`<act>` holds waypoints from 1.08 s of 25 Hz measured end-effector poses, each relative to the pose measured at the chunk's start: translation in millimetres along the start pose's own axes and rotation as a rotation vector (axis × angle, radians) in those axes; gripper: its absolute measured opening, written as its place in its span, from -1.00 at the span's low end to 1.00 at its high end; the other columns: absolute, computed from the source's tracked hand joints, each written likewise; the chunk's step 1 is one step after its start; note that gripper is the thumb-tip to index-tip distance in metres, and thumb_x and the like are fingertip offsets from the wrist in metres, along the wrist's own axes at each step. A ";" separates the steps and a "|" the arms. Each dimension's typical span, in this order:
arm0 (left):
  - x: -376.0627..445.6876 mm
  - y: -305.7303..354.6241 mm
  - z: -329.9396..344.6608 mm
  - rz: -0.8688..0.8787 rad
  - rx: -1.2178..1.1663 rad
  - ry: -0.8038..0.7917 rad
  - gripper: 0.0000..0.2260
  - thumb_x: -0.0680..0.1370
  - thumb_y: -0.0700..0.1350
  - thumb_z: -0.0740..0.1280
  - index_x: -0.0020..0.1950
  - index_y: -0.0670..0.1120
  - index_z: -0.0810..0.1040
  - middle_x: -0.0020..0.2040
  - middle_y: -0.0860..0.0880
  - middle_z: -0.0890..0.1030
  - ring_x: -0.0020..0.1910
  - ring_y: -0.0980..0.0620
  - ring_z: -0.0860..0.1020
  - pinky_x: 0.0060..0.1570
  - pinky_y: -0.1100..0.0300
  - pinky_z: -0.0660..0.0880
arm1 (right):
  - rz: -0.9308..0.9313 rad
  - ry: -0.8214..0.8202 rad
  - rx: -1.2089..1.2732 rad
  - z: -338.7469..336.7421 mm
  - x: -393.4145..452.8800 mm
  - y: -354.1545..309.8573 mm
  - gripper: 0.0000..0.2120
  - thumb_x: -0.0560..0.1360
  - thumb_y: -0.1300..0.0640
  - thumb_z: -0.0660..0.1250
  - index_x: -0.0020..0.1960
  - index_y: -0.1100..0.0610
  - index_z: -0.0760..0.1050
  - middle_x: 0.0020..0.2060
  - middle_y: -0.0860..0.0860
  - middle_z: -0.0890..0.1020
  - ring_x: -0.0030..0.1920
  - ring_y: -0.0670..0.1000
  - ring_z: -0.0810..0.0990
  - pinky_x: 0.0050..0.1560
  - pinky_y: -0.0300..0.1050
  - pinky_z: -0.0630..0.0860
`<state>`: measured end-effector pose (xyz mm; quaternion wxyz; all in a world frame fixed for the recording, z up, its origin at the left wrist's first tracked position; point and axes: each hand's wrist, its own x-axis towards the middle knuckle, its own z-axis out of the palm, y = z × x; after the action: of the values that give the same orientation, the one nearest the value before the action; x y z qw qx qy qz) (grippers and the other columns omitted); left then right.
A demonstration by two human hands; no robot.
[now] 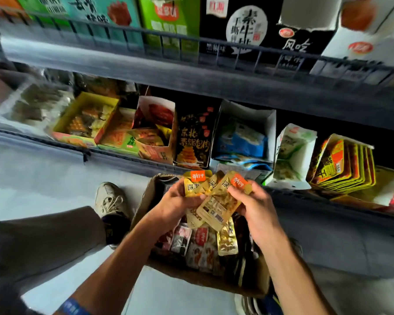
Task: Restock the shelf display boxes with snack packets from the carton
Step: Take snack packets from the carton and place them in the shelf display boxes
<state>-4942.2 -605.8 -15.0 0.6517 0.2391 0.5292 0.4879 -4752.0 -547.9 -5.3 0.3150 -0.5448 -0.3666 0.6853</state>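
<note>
My left hand (176,201) and right hand (256,204) both grip one fanned bunch of gold packets (214,196) above the carton (143,205); I count at least three, two with orange tabs showing, though the overlap hides the exact number. The carton sits on the floor below, holding one more gold packet (227,243) and several red-and-white ones I cannot count. On the shelf (123,155) behind stand about seven display boxes, the black box (195,137) directly beyond the bunch.

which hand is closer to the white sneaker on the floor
Left. The left hand, gripping gold snack packets, sits just right of the white sneaker; the right hand holds them farther right.
</note>
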 end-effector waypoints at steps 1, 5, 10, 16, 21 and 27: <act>-7.0 7.4 2.9 0.016 -0.040 0.013 -0.64 0.44 -0.41 0.36 0.18 -0.11 0.56 0.00 -0.15 0.69 -0.02 -0.13 0.65 0.02 -0.04 0.60 | -0.028 0.044 -0.052 5.4 -3.1 -4.4 -0.75 0.37 0.09 0.55 0.04 0.01 0.66 -0.04 0.01 0.73 0.06 0.07 0.68 0.15 0.07 0.51; -24.9 23.1 8.8 0.004 -0.118 0.116 -0.62 0.37 -0.32 0.44 0.18 -0.20 0.57 0.13 -0.31 0.64 0.09 -0.30 0.60 0.18 -0.28 0.51 | -0.048 0.189 0.016 11.2 -13.7 -26.5 -0.75 0.33 0.12 0.58 -0.01 0.01 0.66 -0.15 0.03 0.74 -0.11 0.11 0.71 -0.16 -0.04 0.58; -35.4 31.2 5.5 0.044 -0.269 0.183 -0.76 0.42 -0.27 0.39 0.08 -0.22 0.63 0.09 -0.30 0.66 0.05 -0.27 0.63 0.18 -0.24 0.52 | 0.022 0.214 0.155 9.2 -18.5 -42.8 -0.64 0.35 0.33 0.40 0.09 0.08 0.53 -0.08 0.10 0.74 0.05 0.12 0.68 0.18 0.19 0.56; -38.7 23.4 22.2 0.082 -0.130 0.183 -0.81 0.52 -0.36 0.34 0.11 -0.25 0.60 0.00 -0.24 0.69 -0.05 -0.19 0.66 -0.06 -0.07 0.63 | 0.109 0.013 0.283 17.8 -31.7 -42.0 -0.56 0.40 0.27 0.49 0.21 0.07 0.45 -0.06 0.14 0.63 -0.06 0.16 0.64 -0.12 0.10 0.62; -39.2 13.1 24.1 0.012 -0.058 0.136 -0.66 0.43 -0.32 0.39 0.20 -0.30 0.56 0.11 -0.32 0.64 0.06 -0.27 0.62 0.10 -0.18 0.54 | 0.069 -0.081 0.228 20.3 -36.0 -41.1 -0.50 0.37 0.41 0.47 0.28 0.21 0.49 -0.05 0.18 0.66 -0.24 0.07 0.65 -0.21 -0.02 0.67; -37.0 13.2 21.6 -0.068 -0.191 0.067 -0.64 0.36 -0.22 0.37 0.16 -0.18 0.61 0.10 -0.27 0.65 0.02 -0.26 0.62 -0.02 -0.06 0.52 | -0.127 0.156 -0.225 16.6 -23.3 -27.5 -0.49 0.36 0.17 0.58 0.26 0.09 0.49 -0.01 0.04 0.69 -0.06 -0.02 0.66 -0.22 -0.26 0.48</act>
<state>-4926.0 -628.9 19.9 0.6695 0.1414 0.5097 0.5216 -4762.5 -555.3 32.2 0.3222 -0.6038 -0.4495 0.5741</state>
